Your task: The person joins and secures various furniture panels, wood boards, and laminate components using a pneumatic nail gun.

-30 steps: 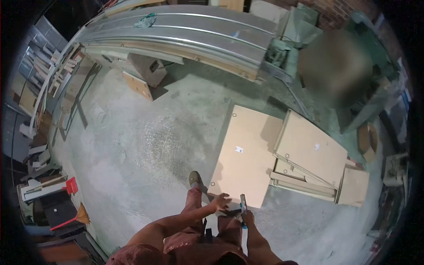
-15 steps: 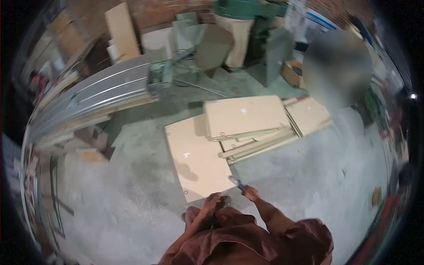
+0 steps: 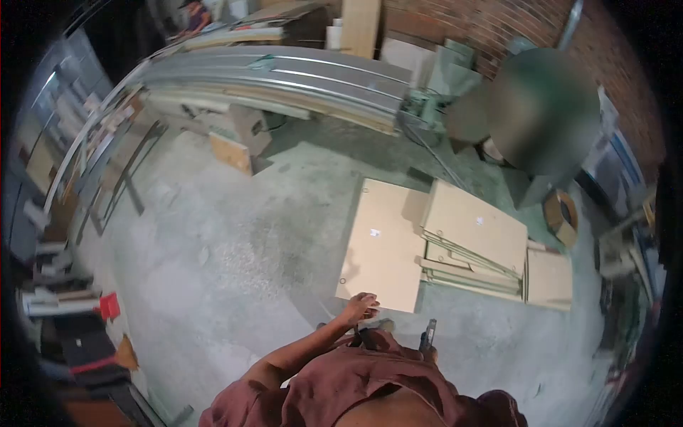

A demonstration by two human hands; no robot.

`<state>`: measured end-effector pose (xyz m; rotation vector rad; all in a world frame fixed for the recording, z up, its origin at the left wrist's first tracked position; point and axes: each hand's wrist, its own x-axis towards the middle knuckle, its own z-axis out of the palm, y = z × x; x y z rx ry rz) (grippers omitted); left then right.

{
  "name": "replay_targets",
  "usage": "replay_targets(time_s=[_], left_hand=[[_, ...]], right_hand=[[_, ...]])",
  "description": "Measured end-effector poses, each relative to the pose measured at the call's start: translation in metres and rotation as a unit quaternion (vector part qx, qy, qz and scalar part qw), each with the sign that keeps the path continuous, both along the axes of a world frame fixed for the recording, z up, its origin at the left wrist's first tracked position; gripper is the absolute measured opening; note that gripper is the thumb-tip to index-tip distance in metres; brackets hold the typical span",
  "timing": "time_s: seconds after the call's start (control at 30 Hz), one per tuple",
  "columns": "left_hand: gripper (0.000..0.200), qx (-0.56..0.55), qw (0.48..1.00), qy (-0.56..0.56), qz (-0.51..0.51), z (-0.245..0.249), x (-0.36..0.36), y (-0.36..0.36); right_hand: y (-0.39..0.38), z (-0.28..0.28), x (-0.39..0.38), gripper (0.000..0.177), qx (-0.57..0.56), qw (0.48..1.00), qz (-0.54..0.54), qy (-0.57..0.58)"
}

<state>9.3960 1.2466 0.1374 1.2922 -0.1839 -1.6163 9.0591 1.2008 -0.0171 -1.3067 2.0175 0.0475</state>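
Observation:
My left hand [image 3: 361,307] is in front of my body, fingers curled inward, over the near edge of a flat beige panel [image 3: 384,245]. What those fingers hold, if anything, I cannot tell. Low beside my right thigh, my right hand [image 3: 433,355] is mostly hidden by the shirt. It grips a slim grey-and-dark hand tool [image 3: 428,334] that points forward. The panel lies on the concrete floor, with a small white label and round holes near its corners. Right of it is a stack of beige panels [image 3: 478,222], its top board set askew.
A long metal-topped bench [image 3: 334,78] crosses the back. Another beige board [image 3: 551,277] lies right of the stack, below an open cardboard box [image 3: 560,217]. Timber and a red object [image 3: 109,306] line the left side. Far back, a person [image 3: 193,18] is partly visible.
My view has swung left, so panels and bench appear farther right. My right hand has drawn back toward my body with the tool, and my left hand reaches further from it.

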Motion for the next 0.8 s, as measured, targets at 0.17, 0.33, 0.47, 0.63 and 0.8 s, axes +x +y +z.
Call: replay_targets(time_s=[0.17,0.33,0.47,0.63,0.8], left_hand=[[0.034,0.035,0.996,0.045,0.064,-0.038,0.005,0.058],[0.035,0.046,0.996,-0.028,0.069,0.002,-0.002,0.074],[0.036,0.007,0.991,-0.049,0.123,-0.002,-0.020,0.082],[0.034,0.008,0.978,-0.052,0.199,0.004,-0.055,0.076],[0.033,0.020,0.979,-0.043,0.199,0.010,-0.102,0.050]], right_hand=[[0.005,0.010,0.053,0.032,-0.016,0.993,0.085,0.084],[-0.018,-0.006,0.062,0.037,-0.066,0.982,0.179,-0.010],[-0.031,-0.006,0.072,0.034,-0.093,0.967,0.217,-0.093],[-0.066,-0.026,0.064,0.043,-0.058,0.960,0.266,-0.071],[-0.093,0.017,0.026,0.035,-0.032,0.933,0.294,-0.206]])
